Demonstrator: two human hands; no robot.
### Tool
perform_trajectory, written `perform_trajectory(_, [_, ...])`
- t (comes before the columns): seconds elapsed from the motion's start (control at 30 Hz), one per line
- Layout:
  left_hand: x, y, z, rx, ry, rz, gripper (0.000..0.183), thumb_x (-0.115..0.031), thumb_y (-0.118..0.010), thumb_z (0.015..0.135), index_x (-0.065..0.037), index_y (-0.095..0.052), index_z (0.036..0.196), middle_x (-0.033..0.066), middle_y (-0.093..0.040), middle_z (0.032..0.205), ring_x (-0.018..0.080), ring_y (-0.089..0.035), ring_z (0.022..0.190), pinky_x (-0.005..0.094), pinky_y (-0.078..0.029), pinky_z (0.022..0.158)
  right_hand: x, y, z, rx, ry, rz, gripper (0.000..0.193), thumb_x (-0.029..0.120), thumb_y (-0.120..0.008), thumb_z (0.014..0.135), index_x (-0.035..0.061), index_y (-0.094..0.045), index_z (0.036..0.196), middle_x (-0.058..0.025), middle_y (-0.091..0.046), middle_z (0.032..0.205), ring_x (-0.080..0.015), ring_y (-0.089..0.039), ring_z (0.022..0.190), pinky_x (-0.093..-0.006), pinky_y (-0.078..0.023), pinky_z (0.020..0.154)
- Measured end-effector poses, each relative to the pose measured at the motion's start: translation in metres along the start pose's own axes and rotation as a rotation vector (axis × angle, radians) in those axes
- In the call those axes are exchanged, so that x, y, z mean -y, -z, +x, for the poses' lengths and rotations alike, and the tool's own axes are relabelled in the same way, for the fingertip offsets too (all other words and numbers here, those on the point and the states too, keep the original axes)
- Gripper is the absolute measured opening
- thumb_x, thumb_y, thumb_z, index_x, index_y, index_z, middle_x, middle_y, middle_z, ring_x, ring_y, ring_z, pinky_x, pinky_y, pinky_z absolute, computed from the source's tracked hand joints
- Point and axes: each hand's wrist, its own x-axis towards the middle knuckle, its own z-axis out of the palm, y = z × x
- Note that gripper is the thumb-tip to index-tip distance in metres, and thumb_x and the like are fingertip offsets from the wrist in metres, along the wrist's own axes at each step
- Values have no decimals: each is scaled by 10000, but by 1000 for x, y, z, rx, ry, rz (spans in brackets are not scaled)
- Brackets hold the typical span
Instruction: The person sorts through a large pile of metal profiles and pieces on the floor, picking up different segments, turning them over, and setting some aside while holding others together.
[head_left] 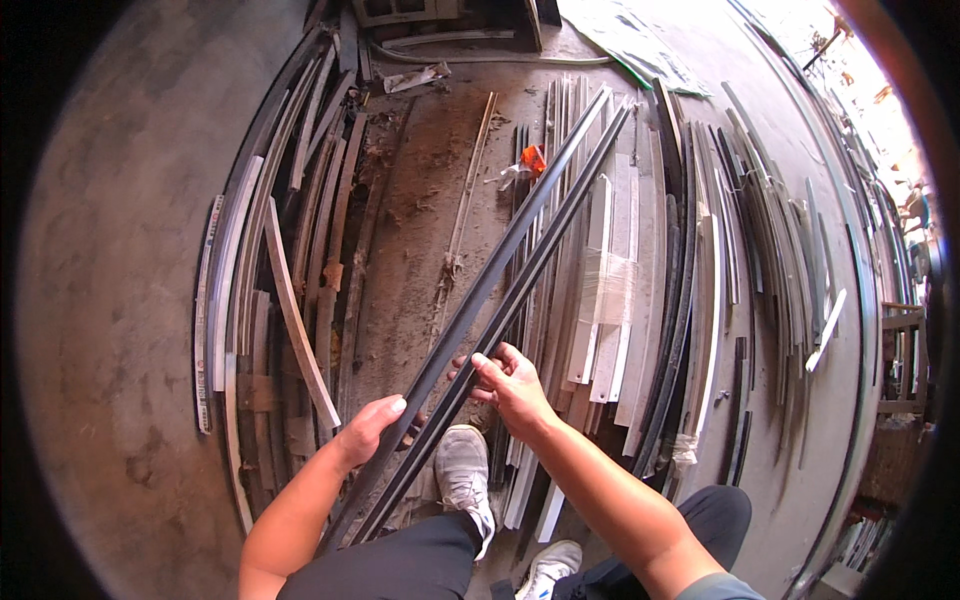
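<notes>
Two long dark metal bars cross the view slantwise, from beside my left thigh up toward the far right. My left hand [372, 430] grips the left bar [455, 332], its thumb lying along the top. On the right bar [536, 258], my right hand [505, 388] closes with the thumb over the upper face and the fingers curled beneath. A narrow gap separates the bars, which run almost parallel. Both are raised above the floor, over my shoes [463, 468]. The bars' near ends pass beside my leg and are partly hidden.
Piles of long metal strips [325, 220] lie on the left, and more profiles [705, 300] on the right. A bundle of pale profiles is wrapped in clear film [607, 285]. An orange scrap [533, 159] lies near the bars' far part. A white sheet [640, 45] covers floor at the back.
</notes>
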Motion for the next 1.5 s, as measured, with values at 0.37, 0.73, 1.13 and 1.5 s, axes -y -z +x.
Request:
perform_trajectory(0.37, [1,-3,-1,98,74,-84,395,-224,-685,985,5,-554,1278,60,-675,1091,117,-644,995,309,-535,890,4,-16,1,-191,6,-210,460,269,-844,876,49,-593,1192,-61,-717,1070,-151,-689,952,-319,-590,734])
perform_trajectory(0.73, [-1,-15,-1,28,71,41,655,-125,-919,744,-10,-537,1263,58,-679,1064,143,-673,935,327,-562,846,-7,-13,5,-130,44,-212,560,290,-854,868,38,-521,1241,-39,-664,1009,-124,-613,846,-286,-505,730])
perform_trajectory(1.13, [-7,-29,5,-50,-10,314,693,-219,-958,699,-23,-516,1196,69,-659,1068,135,-648,952,321,-540,872,4,-44,1,-244,59,-136,882,313,-932,758,-50,-398,1360,-193,-602,1254,-240,-612,1154,-362,-507,1006])
perform_trajectory(1.5, [-24,-42,7,-147,-193,489,759,-301,-947,709,-19,-515,1265,79,-660,1098,167,-637,995,353,-528,908,37,-47,8,-250,295,-51,654,151,-862,816,27,-460,1317,-99,-621,1157,-196,-627,1040,-355,-530,935])
